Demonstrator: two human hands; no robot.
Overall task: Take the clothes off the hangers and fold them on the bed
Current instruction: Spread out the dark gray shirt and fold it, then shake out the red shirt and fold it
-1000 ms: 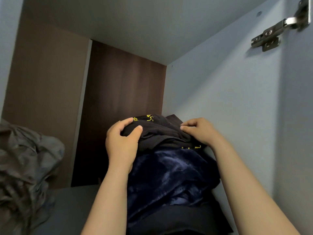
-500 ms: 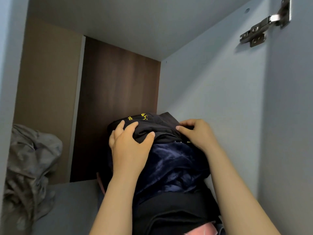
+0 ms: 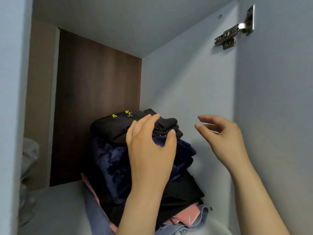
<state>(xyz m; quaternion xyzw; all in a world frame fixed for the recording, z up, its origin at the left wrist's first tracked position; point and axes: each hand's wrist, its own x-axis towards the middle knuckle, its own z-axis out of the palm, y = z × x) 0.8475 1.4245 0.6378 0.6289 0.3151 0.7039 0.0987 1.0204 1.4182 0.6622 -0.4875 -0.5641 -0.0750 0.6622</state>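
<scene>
Folded black cloth garment with yellow lettering (image 3: 116,126) tops the clothes stack (image 3: 111,163), under left hand (image 3: 150,150), now loosened, fingers spread. Right hand (image 3: 223,138) has released, open alongside. Stowing looks finished.

Clothes stack (image 3: 111,160) on a cupboard shelf (image 3: 59,209), both hands before it.
The stack sits at the shelf's right, against the side wall (image 3: 186,90) and before the back panel (image 3: 98,99), with the top garment (image 3: 115,126) on it. The left hand (image 3: 150,150) lies over that garment's front; the right hand (image 3: 225,138) hangs right of the stack, apart from it. A hinge (image 3: 233,33) sits high on the side wall, and a bundle (image 3: 28,158) lies at the shelf's far left.
</scene>
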